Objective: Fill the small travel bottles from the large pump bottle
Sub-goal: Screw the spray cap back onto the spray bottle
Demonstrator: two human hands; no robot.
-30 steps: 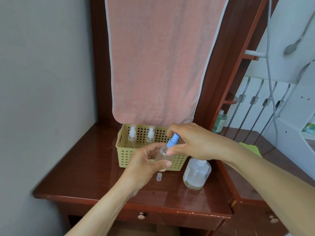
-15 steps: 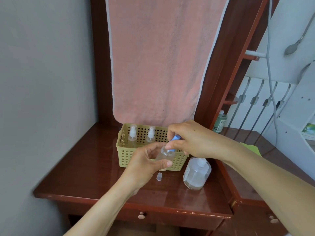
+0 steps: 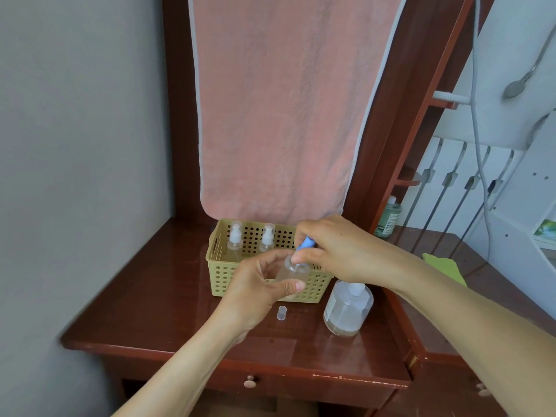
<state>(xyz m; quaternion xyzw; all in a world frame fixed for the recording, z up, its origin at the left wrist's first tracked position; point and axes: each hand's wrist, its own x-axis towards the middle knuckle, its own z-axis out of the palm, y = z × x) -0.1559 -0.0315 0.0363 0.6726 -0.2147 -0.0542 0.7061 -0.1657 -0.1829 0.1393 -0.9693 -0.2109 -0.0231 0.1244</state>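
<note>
Gripping travel bottle (image 3: pixel 293 270) with left hand (image 3: pixel 255 284) at frame center, pinching its blue spray top (image 3: pixel 305 244) with right hand (image 3: pixel 340 251), in front of yellow basket (image 3: pixel 222 278).

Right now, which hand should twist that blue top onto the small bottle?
Probably the right hand: it pinches the blue top over the small bottle, which the left hand grips.

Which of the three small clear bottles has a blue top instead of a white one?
The small clear bottle held in the left hand, before the yellow perforated basket. The two bottles inside the basket have white tops.
</note>
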